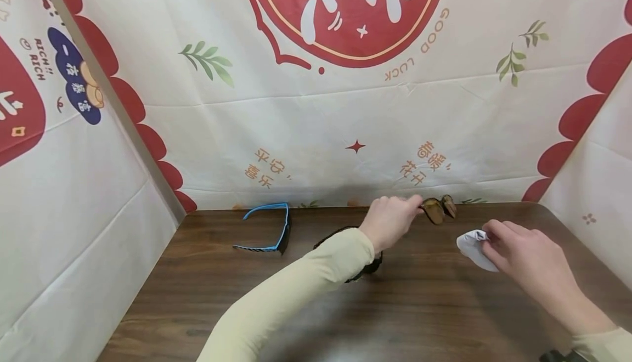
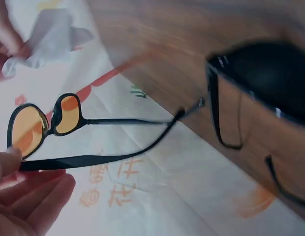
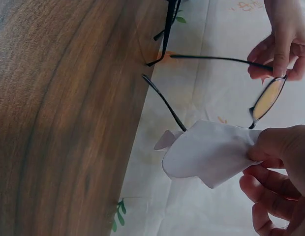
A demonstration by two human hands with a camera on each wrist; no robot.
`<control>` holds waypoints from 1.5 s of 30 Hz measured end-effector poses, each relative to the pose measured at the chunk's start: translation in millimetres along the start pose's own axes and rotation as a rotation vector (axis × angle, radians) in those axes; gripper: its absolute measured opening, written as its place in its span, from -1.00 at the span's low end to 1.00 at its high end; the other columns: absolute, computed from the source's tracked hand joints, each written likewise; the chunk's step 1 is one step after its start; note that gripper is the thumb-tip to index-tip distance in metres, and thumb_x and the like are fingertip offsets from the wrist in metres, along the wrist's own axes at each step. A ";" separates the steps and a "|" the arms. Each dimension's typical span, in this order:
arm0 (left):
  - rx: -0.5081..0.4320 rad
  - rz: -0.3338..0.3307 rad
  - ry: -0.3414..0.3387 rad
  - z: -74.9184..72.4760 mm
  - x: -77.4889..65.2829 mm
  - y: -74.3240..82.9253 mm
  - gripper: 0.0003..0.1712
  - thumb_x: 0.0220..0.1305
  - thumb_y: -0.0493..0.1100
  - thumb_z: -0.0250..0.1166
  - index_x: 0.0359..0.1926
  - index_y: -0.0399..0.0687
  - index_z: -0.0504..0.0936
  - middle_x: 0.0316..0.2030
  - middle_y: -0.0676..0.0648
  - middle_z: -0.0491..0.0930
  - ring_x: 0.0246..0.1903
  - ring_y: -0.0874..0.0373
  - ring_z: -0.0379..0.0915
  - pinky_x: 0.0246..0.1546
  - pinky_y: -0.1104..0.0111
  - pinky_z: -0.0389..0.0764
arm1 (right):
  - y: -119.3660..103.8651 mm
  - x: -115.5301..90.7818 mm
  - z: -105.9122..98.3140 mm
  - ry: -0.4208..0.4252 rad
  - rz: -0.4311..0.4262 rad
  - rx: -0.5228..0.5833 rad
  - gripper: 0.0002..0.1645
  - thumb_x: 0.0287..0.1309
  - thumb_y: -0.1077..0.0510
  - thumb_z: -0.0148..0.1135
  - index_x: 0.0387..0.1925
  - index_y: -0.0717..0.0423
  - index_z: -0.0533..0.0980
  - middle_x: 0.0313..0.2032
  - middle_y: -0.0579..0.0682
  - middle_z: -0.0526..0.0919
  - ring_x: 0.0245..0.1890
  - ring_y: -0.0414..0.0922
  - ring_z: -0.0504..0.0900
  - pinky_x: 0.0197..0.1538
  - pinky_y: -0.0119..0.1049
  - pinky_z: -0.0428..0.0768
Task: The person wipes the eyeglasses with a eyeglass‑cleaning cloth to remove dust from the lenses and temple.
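My left hand (image 1: 392,220) pinches a pair of yellow-lensed glasses (image 1: 434,210) by the hinge end of one temple, holding them above the back of the table. Both temples are unfolded in the left wrist view, where the amber lenses (image 2: 27,129) show clearly. To the right, my right hand (image 1: 533,260) pinches a white cloth (image 1: 476,248) between thumb and fingers. The cloth (image 3: 211,152) hangs apart from the lenses in the head view, though it covers part of the glasses in the right wrist view. Black sunglasses (image 1: 371,266) lie under my left forearm, partly hidden by it.
Blue-and-black glasses (image 1: 285,230) lie unfolded on the brown wooden table (image 1: 197,296), left of my left arm. A white printed sheet (image 1: 316,131) hangs along the table's back edge, with similar sheets at both sides.
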State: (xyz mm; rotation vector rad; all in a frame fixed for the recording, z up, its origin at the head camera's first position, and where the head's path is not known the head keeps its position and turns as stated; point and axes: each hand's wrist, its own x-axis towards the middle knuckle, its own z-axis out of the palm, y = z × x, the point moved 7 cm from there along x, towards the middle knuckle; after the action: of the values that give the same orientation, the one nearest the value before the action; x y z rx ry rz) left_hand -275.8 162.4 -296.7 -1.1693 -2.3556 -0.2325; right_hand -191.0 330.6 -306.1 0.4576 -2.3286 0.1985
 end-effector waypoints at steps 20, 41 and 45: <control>0.106 0.243 -0.525 93.2 -20.0 36.7 -0.77 0.30 -0.17 0.29 -0.04 0.17 0.59 -0.20 0.16 0.59 -0.18 0.33 0.53 -0.25 0.58 0.48 | -18.4 -13.0 33.5 -0.096 0.051 0.107 -0.64 -0.34 0.29 0.41 -0.49 -0.10 0.44 -0.58 -0.32 0.44 -0.65 -0.36 0.31 -0.66 -0.30 0.25; -0.026 -0.019 -0.573 41.7 -78.4 -56.4 -0.63 0.39 0.00 0.17 0.15 0.05 0.47 0.39 -0.08 0.20 0.41 0.07 -0.02 0.33 0.10 0.09 | -65.3 -4.4 76.8 -0.187 0.042 0.266 -0.62 -0.21 0.25 0.54 -0.50 -0.17 0.48 -0.59 -0.43 0.41 -0.61 -0.47 0.34 -0.62 -0.42 0.31; -0.029 -0.067 -0.552 22.5 -104.3 -84.0 -0.59 0.39 -0.03 0.17 0.19 -0.02 0.46 0.39 -0.14 0.19 0.42 0.01 -0.06 0.32 0.03 0.08 | -84.7 0.8 85.5 -0.217 0.015 0.326 -0.64 -0.20 0.20 0.55 -0.52 -0.21 0.49 -0.58 -0.46 0.44 -0.60 -0.49 0.36 -0.60 -0.42 0.34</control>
State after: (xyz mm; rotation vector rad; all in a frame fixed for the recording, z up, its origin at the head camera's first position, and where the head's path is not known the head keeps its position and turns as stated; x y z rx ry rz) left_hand -296.7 45.8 -362.9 -1.2944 -2.8746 0.0448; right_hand -214.5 228.7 -365.8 0.6484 -2.5207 0.5660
